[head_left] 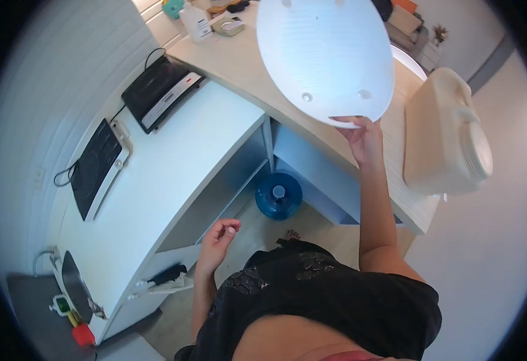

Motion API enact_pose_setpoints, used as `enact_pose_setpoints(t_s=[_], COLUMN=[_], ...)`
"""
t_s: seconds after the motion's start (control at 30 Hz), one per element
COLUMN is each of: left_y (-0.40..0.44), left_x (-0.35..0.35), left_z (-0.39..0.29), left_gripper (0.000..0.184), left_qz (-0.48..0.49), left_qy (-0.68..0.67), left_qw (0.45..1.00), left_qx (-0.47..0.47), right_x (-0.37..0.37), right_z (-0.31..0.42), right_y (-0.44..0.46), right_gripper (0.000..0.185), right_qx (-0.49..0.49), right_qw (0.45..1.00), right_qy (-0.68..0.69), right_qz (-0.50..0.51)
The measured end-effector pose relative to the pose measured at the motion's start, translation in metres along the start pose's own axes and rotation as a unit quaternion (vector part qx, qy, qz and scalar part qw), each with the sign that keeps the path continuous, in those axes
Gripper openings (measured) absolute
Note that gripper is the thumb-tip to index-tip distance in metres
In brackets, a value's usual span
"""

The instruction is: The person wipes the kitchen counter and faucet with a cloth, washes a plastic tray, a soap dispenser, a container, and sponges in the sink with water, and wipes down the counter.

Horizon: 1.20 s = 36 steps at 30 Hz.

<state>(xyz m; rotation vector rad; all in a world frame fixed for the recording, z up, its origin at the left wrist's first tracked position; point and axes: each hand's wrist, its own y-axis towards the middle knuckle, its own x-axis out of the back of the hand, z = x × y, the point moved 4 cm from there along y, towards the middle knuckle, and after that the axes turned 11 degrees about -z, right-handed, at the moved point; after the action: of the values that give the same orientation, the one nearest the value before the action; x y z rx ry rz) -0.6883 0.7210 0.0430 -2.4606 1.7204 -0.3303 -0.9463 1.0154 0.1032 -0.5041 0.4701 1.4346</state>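
the relation that matters here is between the right hand (pixel 362 137) and the large white oval plastic board (pixel 326 57): the board extends forward from that hand, away from the person's body and slightly to the left, so the hand is at the near end of its long axis. the right hand is grasping the board at the slot in its near rim, fingers curled around the edge there. the left hand (pixel 217 243) is the farther of the two, low and well apart to the left, near the front of the long white surface (pixel 173 159); it is relaxed, fingers loosely bent, with nothing visible in it.

as for how the board points, its slotted end faces back toward the person and a little to the right, while its far end runs out past the top of the view. its broad face, with two round spots near the slot, is turned to the camera. the board appears above the pale wood-toned surface (pixel 230 63); whether any part of it touches there cannot be told. to the right of the board and of the grasping hand is a bulky beige plastic jug with a wide ridged cap (pixel 435 132).
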Motion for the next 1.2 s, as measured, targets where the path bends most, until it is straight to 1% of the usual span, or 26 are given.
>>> enact_pose_setpoints(t_s=[0.03,0.07,0.1,0.23,0.27,0.3,0.4,0.5,0.53,0.6,0.7,0.77,0.83,0.9,0.93,1.0,1.03,1.07,1.1,1.13,1.17,1.2], left_y=[-0.003,-0.006,-0.009,-0.034,-0.043,-0.054,-0.097,-0.149,-0.167,-0.201,-0.254,-0.288,-0.319,-0.346,-0.359,-0.378,-0.384,-0.393,-0.402,-0.408,-0.412,-0.414], left_x=[0.005,0.009,0.014,0.044,0.053,0.063,0.108,0.164,0.184,0.222,0.272,0.308,0.336,0.348,0.361,0.388,0.397,0.409,0.419,0.429,0.439,0.448], left_z=[-0.002,-0.005,-0.008,-0.016,-0.016,-0.014,-0.007,0.001,0.007,0.025,0.040,0.058,0.072,0.072,0.072,0.077,0.074,0.067,0.060,0.055,0.054,0.052], left_gripper=[0.020,0.020,0.020,0.019,0.019,0.019,0.018,0.018,0.019,0.020,0.021,0.023,0.023,0.026,0.027,0.034,0.034,0.034,0.034,0.034,0.034,0.033], left_qz=[-0.008,-0.016,-0.030,-0.082,-0.095,-0.112,-0.175,-0.242,-0.266,-0.306,-0.381,-0.425,-0.469,-0.497,-0.525,-0.562,-0.569,-0.582,-0.597,-0.602,-0.616,-0.622], left_qy=[0.014,0.028,0.026,-0.007,-0.026,-0.029,-0.024,-0.020,-0.019,-0.044,-0.052,-0.061,-0.061,-0.051,-0.060,-0.059,-0.065,-0.081,-0.098,-0.096,-0.100,-0.097], left_qw=[1.000,0.999,0.999,0.994,0.991,0.989,0.979,0.965,0.960,0.949,0.920,0.900,0.879,0.864,0.848,0.823,0.819,0.808,0.793,0.788,0.777,0.771], left_qx=[-0.006,-0.013,-0.014,-0.070,-0.094,-0.096,-0.107,-0.101,-0.087,-0.058,-0.073,-0.070,-0.063,-0.056,-0.052,-0.047,-0.041,-0.053,-0.068,-0.084,-0.089,-0.098], right_x=[-0.006,-0.013,-0.022,-0.050,-0.057,-0.068,-0.111,-0.154,-0.164,-0.186,-0.225,-0.251,-0.274,-0.287,-0.302,-0.333,-0.350,-0.374,-0.393,-0.419,-0.439,-0.457], right_z=[0.002,0.006,0.007,-0.002,-0.010,-0.019,-0.042,-0.073,-0.087,-0.116,-0.158,-0.184,-0.210,-0.232,-0.240,-0.253,-0.267,-0.282,-0.288,-0.268,-0.269,-0.273], right_y=[-0.012,-0.023,-0.032,-0.059,-0.065,-0.075,-0.122,-0.181,-0.199,-0.234,-0.293,-0.335,-0.375,-0.402,-0.422,-0.458,-0.460,-0.472,-0.488,-0.511,-0.523,-0.532], right_gripper=[0.064,0.066,0.069,0.070,0.072,0.075,0.076,0.076,0.076,0.076,0.075,0.071,0.069,0.074,0.074,0.065,0.065,0.059,0.054,0.049,0.049,0.049], right_qx=[-0.007,0.006,0.020,0.007,-0.018,-0.045,-0.053,-0.106,-0.147,-0.165,-0.208,-0.235,-0.248,-0.286,-0.294,-0.367,-0.373,-0.502,-0.615,-0.591,-0.592,-0.619], right_qw=[1.000,1.000,0.999,0.995,0.991,0.985,0.974,0.954,0.944,0.933,0.905,0.887,0.873,0.856,0.853,0.817,0.811,0.705,0.570,0.626,0.614,0.594], right_qy=[0.000,-0.016,-0.031,-0.043,-0.026,-0.008,-0.014,-0.015,-0.025,-0.026,-0.042,-0.051,-0.052,-0.031,-0.035,-0.055,-0.061,0.026,0.108,0.025,0.019,0.029], right_qz=[0.009,0.018,0.030,0.087,0.126,0.167,0.220,0.279,0.294,0.320,0.369,0.395,0.417,0.429,0.429,0.442,0.447,0.500,0.535,0.508,0.521,0.513])
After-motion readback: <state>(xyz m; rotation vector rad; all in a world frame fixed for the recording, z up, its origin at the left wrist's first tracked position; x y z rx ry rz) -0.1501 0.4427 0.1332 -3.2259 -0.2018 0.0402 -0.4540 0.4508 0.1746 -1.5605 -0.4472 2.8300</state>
